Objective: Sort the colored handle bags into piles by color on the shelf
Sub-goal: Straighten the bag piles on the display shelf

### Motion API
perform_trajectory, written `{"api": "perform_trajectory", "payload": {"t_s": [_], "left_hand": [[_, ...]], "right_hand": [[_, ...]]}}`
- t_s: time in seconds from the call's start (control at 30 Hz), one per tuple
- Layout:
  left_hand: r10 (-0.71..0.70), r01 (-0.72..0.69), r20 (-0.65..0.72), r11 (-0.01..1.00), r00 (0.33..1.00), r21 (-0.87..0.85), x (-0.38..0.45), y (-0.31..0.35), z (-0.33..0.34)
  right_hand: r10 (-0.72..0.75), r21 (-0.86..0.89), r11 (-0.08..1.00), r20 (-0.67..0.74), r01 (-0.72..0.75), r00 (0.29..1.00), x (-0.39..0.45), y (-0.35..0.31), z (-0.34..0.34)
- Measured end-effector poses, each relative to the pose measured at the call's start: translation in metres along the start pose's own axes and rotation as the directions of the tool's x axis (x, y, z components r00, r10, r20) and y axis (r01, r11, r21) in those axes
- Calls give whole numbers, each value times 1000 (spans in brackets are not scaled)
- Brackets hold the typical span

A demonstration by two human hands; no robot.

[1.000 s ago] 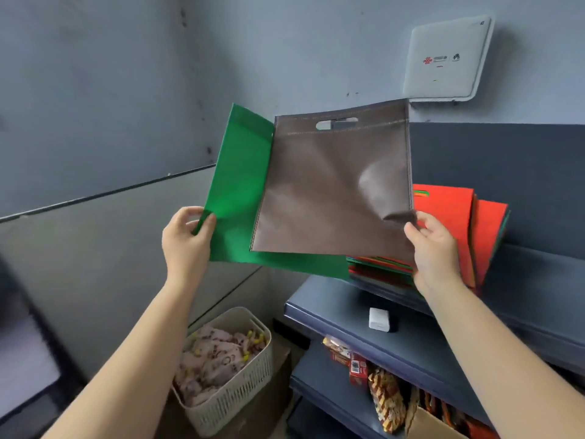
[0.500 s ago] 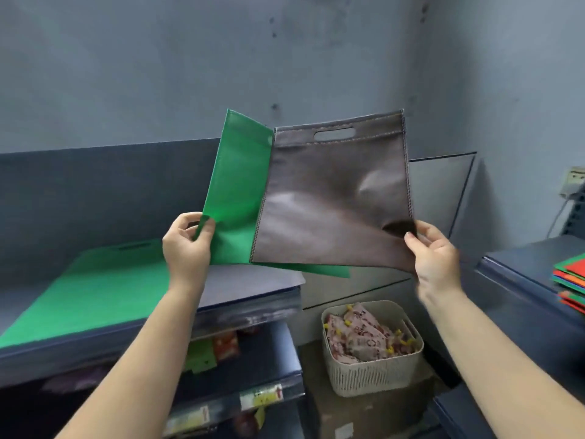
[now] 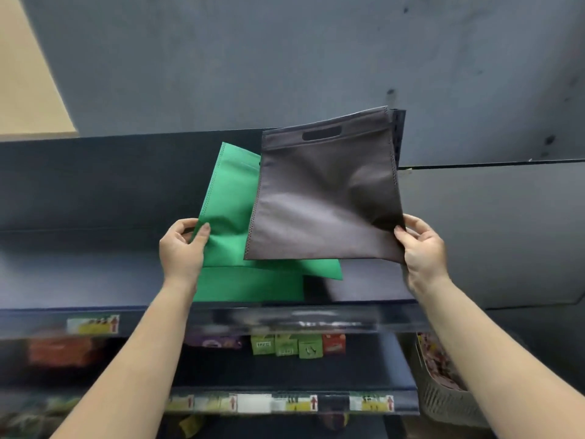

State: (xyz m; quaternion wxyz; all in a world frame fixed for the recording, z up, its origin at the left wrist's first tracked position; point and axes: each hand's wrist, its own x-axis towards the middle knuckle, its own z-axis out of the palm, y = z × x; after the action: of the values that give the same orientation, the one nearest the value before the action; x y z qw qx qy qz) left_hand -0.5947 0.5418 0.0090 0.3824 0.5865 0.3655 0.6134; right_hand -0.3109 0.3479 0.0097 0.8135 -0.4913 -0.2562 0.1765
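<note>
Two bags are in your hands, one each. Your left hand (image 3: 183, 245) pinches the lower left corner of the green bag (image 3: 228, 201), thumb on the front face and fingers curled behind. Your right hand (image 3: 422, 248) pinches the lower right corner of the brown bag (image 3: 323, 198) the same way.

Both bags rise up and away from the grips, held upright, with their open tops farthest from you. The brown one overlaps the front of the green one, covering its right half. They look separately held, so they should part cleanly.

What the next move turns on: a green pile (image 3: 250, 286) already lies flat on the shelf (image 3: 79, 280), directly below the green bag and just right of your left wrist. Your left hand is the nearer one, so the green bag likely only needs lowering and laying flat onto that pile. The brown bag hangs over bare shelf to the pile's right, which would suit a second pile.

Both bags are thin non-woven fabric, matte, square, stitched along the edges, the brown one with a die-cut slot handle (image 3: 321, 133) near the top. The brown face dents softly near your grip, so expect floppy sheets that sag and slide rather than stiff panels.
</note>
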Motion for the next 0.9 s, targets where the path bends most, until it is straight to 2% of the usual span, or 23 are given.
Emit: {"api": "perform_trajectory", "payload": {"t_s": [0.3,0.47,0.57,0.63,0.67,0.7,0.73,0.8,0.83,0.9], "left_hand": [[-227,219,84,972,970,90,33,-41,-40],[-361,313,75,879,930,360,39,-63,-49],[-328,243,43,775,944,583,39,-60,-53],[-216,101,52,638,975,764,37,-54,-51],[-155,38,70,602,985,797,36,-49,-47],[-113,-6,96,614,989,789,33,-41,-39],[-107,-18,128,694,986,720,30,-33,-29],[-193,61,240,882,951,468,22,-15,0],[-237,114,302,920,923,374,17,-7,16],[-245,112,401,938,883,327,5,4,43]], "right_hand": [[-3,-21,1000,10,3,1000,8,31,34],[19,-61,998,-4,-19,1000,12,43,36],[31,-77,997,-12,-32,999,12,47,34],[34,-78,996,-20,-36,999,13,46,32],[35,-76,996,-19,-37,999,13,46,31],[36,-73,997,-16,-37,999,14,45,29],[37,-71,997,-12,-38,999,14,44,26],[35,-72,997,-6,-36,999,15,40,20],[32,-76,997,-4,-32,999,16,38,15],[23,-85,996,-3,-23,1000,17,32,5]]}}
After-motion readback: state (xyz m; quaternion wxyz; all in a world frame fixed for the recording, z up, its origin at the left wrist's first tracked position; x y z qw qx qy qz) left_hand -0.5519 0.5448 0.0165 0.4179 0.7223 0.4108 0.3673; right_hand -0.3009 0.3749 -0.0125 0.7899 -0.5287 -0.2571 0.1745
